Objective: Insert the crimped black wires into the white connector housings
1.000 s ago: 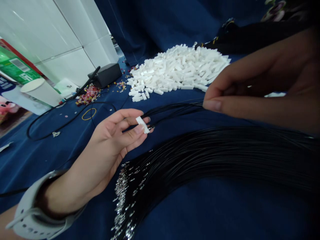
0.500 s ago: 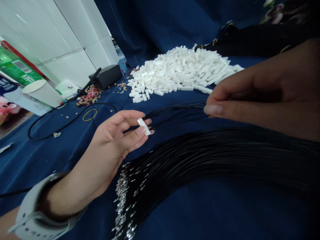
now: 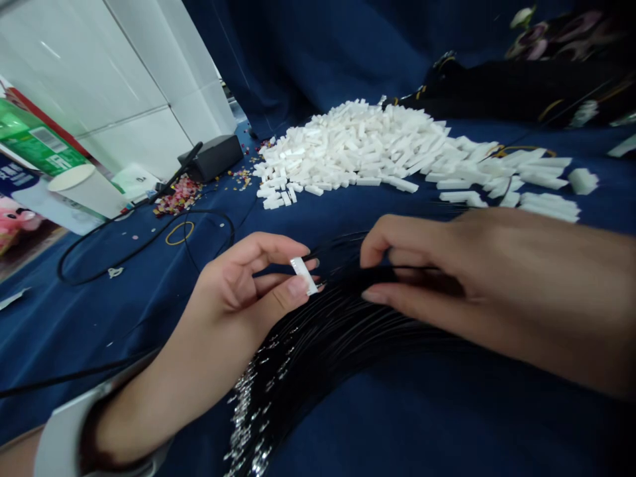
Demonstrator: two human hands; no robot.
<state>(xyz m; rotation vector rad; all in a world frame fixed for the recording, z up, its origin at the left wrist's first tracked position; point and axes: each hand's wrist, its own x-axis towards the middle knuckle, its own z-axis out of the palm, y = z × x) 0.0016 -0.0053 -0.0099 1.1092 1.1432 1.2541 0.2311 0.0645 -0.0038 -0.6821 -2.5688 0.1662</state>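
My left hand [image 3: 243, 291] pinches a small white plastic connector [image 3: 304, 275] between thumb and fingers, with thin black wires running out of it to the right. My right hand [image 3: 477, 278] is close beside it, thumb and forefinger closed on those black wires [image 3: 342, 255] just right of the connector. Under both hands lies a thick bundle of black wires [image 3: 318, 351] with shiny metal terminals [image 3: 246, 411] at their near ends. A big heap of white connectors [image 3: 358, 146] lies farther back on the blue cloth.
A blue cloth [image 3: 407, 424] covers the table. At the left stand a white paper cup [image 3: 87, 189], a green box [image 3: 34, 142] and a black adapter [image 3: 213, 156] with its cable looped over the cloth. A yellow rubber band [image 3: 179, 232] and coloured scraps [image 3: 176, 193] lie nearby. Dark patterned fabric [image 3: 521, 86] lies at the back right.
My right hand has slid left and down along the wires, from far out at the right to just beside the connector. The left hand has moved slightly right, still holding the connector.
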